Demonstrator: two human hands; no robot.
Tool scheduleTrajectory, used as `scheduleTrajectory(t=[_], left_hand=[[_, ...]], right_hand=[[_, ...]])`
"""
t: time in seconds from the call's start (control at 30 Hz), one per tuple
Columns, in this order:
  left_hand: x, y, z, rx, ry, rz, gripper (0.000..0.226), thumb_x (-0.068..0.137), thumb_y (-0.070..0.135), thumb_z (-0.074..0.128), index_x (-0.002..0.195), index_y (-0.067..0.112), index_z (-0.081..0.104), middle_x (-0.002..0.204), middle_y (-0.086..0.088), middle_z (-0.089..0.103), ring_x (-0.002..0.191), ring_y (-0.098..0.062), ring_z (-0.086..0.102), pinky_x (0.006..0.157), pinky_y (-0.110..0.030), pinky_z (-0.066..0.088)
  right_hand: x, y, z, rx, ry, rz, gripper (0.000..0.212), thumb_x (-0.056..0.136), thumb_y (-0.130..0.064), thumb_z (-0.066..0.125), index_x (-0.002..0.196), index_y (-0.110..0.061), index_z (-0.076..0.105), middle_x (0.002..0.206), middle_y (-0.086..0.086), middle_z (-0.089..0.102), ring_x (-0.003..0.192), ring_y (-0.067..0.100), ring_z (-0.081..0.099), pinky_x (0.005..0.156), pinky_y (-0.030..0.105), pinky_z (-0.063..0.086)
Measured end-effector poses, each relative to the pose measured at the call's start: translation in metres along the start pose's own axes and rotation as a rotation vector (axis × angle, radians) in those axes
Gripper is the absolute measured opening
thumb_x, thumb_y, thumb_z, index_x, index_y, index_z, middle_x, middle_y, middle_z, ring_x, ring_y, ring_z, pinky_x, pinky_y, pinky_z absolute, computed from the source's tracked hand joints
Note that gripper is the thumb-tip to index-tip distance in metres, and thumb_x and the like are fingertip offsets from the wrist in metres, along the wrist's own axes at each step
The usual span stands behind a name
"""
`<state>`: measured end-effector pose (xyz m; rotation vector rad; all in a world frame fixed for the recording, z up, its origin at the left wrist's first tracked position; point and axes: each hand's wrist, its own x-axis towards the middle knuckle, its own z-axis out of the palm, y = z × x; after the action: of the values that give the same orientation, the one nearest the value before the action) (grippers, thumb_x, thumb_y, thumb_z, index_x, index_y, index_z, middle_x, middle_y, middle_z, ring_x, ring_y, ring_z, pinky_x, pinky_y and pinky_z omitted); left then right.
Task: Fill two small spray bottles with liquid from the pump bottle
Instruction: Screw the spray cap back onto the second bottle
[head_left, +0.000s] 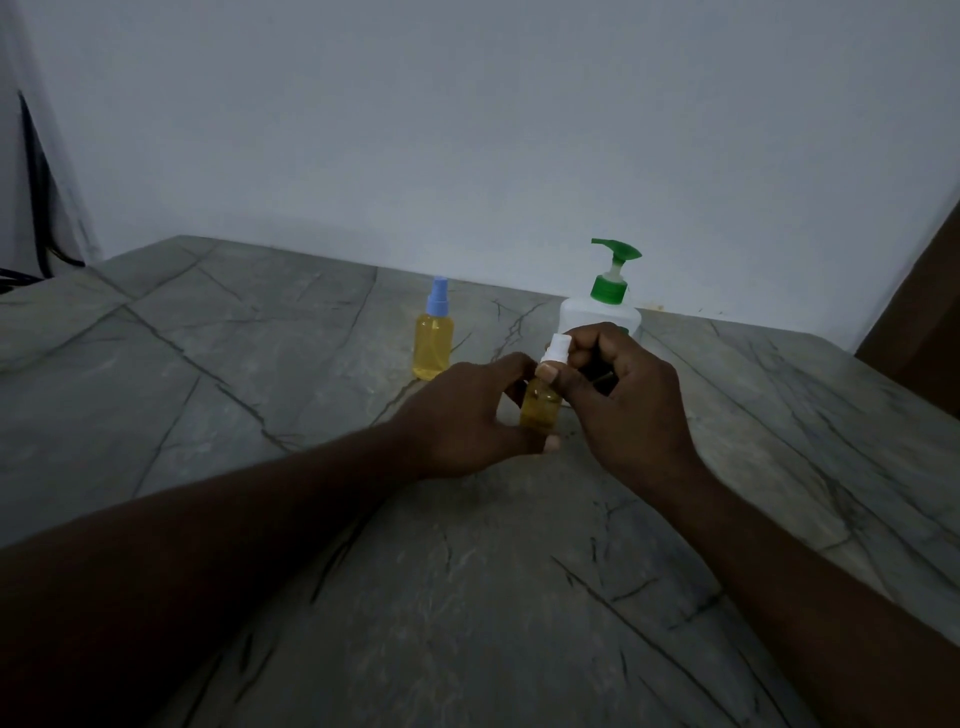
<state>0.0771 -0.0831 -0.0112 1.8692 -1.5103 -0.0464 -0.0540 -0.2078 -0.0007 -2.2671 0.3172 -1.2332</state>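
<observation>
A small spray bottle (540, 410) holding yellow liquid stands on the grey stone table (260, 364) in the middle of the view. My left hand (467, 421) grips its body from the left. My right hand (618, 400) pinches its white spray cap (557, 349) at the top. Further back to the left, a second small spray bottle (432, 338) with a blue cap stands upright and holds yellow liquid. The pump bottle (597, 312), white with a green pump head, stands behind my right hand and is partly hidden by it.
A pale wall (467, 130) rises directly behind the table's far edge. Dark cables (36, 208) hang at the far left. A brown surface (919, 332) shows at the right edge beyond the table.
</observation>
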Motion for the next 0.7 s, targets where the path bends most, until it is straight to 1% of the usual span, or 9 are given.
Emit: scheduleTrajectory(t=[0.1,0.17,0.23,0.3,0.37,0.47,0.57,0.63,0.7], left_hand=[[0.000,-0.001,-0.002,-0.050,-0.018,0.003,0.053,0.081,0.048,0.077,0.126,0.030,0.058,0.110,0.017,0.064,0.077,0.010,0.061,0.064,-0.016,0.044],[0.001,-0.002,-0.002,-0.053,-0.026,-0.003,0.047,0.081,0.049,0.077,0.122,0.031,0.060,0.107,0.017,0.064,0.086,0.005,0.062,0.070,-0.019,0.049],[0.001,-0.002,-0.002,-0.059,-0.033,-0.016,0.045,0.082,0.049,0.076,0.120,0.032,0.060,0.108,0.017,0.064,0.091,0.002,0.062,0.073,-0.019,0.049],[0.000,-0.002,-0.001,-0.066,-0.036,-0.015,0.044,0.083,0.048,0.075,0.120,0.031,0.061,0.111,0.017,0.066,0.096,-0.001,0.063,0.076,-0.020,0.051],[0.000,-0.001,-0.002,-0.060,-0.039,-0.015,0.042,0.083,0.048,0.075,0.119,0.031,0.061,0.110,0.017,0.065,0.096,-0.004,0.064,0.078,-0.024,0.054],[0.000,0.002,-0.003,-0.051,-0.034,-0.027,0.044,0.082,0.048,0.076,0.119,0.030,0.059,0.105,0.018,0.062,0.089,-0.003,0.064,0.073,-0.023,0.052],[0.000,0.003,-0.002,0.014,-0.001,-0.034,0.050,0.078,0.053,0.078,0.116,0.029,0.057,0.101,0.019,0.061,0.080,-0.002,0.063,0.065,-0.019,0.046],[0.000,0.003,-0.001,0.027,0.015,-0.022,0.054,0.077,0.055,0.078,0.118,0.027,0.057,0.105,0.016,0.063,0.082,-0.003,0.062,0.065,-0.021,0.046],[0.000,0.001,-0.002,-0.076,0.013,-0.014,0.053,0.079,0.049,0.079,0.123,0.026,0.058,0.112,0.014,0.066,0.092,-0.003,0.063,0.071,-0.021,0.048]], right_hand=[[0.000,0.001,-0.001,-0.001,-0.011,0.004,0.018,0.089,-0.029,0.075,0.101,-0.019,0.066,0.087,-0.006,0.067,0.081,0.003,0.063,0.069,0.010,0.050],[0.000,0.002,-0.003,0.025,-0.019,0.034,0.023,0.091,-0.033,0.073,0.108,-0.019,0.069,0.094,-0.008,0.069,0.086,0.003,0.064,0.074,0.013,0.051],[0.001,0.000,-0.007,0.154,-0.013,0.088,0.032,0.090,-0.042,0.069,0.116,-0.022,0.069,0.100,-0.013,0.071,0.093,0.005,0.066,0.080,0.024,0.056],[0.003,0.001,-0.012,0.255,-0.018,0.112,0.042,0.086,-0.047,0.064,0.121,-0.025,0.069,0.107,-0.012,0.072,0.100,0.010,0.068,0.084,0.035,0.059],[0.003,0.002,-0.014,0.246,-0.072,0.087,0.042,0.086,-0.040,0.067,0.124,-0.023,0.069,0.112,-0.009,0.071,0.104,0.011,0.067,0.088,0.040,0.060],[0.002,0.005,-0.011,0.159,-0.131,0.062,0.034,0.091,-0.022,0.072,0.124,-0.022,0.069,0.112,-0.011,0.071,0.104,0.006,0.066,0.090,0.038,0.059],[0.002,0.006,-0.007,0.123,-0.127,0.051,0.029,0.089,-0.020,0.074,0.117,-0.025,0.068,0.106,-0.016,0.070,0.100,-0.001,0.066,0.087,0.025,0.058],[0.003,0.005,-0.006,0.104,-0.125,0.046,0.028,0.088,-0.021,0.075,0.113,-0.027,0.067,0.104,-0.018,0.068,0.098,-0.003,0.065,0.083,0.017,0.055],[0.003,0.006,-0.006,0.095,-0.117,0.045,0.027,0.086,-0.021,0.077,0.111,-0.026,0.066,0.103,-0.015,0.069,0.097,0.000,0.065,0.082,0.018,0.055]])
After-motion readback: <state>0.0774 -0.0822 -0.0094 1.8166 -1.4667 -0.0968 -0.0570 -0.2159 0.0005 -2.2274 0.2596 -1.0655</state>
